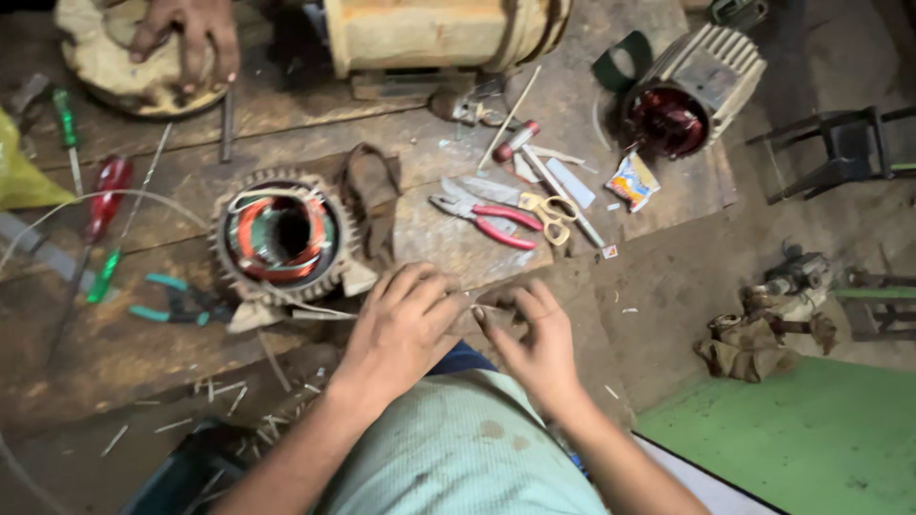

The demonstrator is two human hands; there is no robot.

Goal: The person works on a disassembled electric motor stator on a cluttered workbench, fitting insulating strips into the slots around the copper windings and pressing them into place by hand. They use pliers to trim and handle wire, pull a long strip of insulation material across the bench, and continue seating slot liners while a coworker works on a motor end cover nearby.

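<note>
My left hand [401, 324] and my right hand [534, 339] meet in front of my chest, fingers pinched together on a small thin strip [474, 303] held between them; what it is stays too small to tell. Just left of my left hand stands a finned motor stator [279, 238] with copper and red windings inside, on the worn wooden bench [143, 343]. Pale wedge strips poke out from under the stator.
Red-handled pliers [491, 221] and yellow scissors [549, 212] lie beyond my hands. A second stator [689, 93] lies at the back right. Green-handled pliers [176, 300] and screwdrivers [105, 195] lie left. Another person's hand [191, 33] rests on a round part at top left.
</note>
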